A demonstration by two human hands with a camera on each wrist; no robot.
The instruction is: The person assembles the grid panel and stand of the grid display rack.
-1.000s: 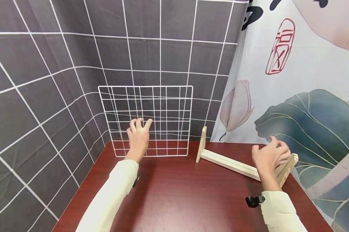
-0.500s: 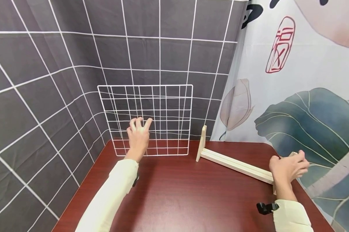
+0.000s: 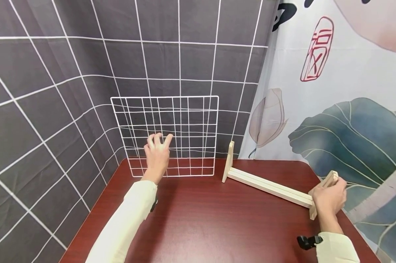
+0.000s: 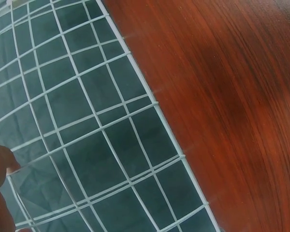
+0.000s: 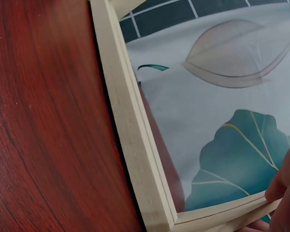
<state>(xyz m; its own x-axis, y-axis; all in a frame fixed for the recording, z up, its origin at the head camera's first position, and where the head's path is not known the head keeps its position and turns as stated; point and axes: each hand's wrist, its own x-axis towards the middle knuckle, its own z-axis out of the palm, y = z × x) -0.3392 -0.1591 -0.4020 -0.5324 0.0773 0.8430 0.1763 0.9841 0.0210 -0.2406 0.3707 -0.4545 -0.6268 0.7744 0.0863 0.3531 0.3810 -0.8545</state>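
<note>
A white wire grid panel [image 3: 175, 136] stands upright at the back left of the table, its lower edge at the tabletop. My left hand [image 3: 157, 157] holds it left of its middle, fingers spread over the bars. Fingertips [image 4: 4, 162] show at the wires in the left wrist view. To the right lies a pale wooden stand [image 3: 270, 186], a long grooved bar with an upright piece at each end. My right hand [image 3: 330, 196] grips the near right upright, fingers curled round it. Part of that upright [image 5: 227, 215] shows in the right wrist view, partly covered by the fingers.
The dark red table [image 3: 201, 219] ends just behind the panel and stand. A grey curtain [image 3: 198, 62] with white lines hangs behind and on the left, its lines showing through the panel. A printed white curtain [image 3: 349, 80] hangs at the right.
My right hand moves right, from over the stand's bar to the end upright, and its fingers close on it. The left hand and the grid panel stay in place.
</note>
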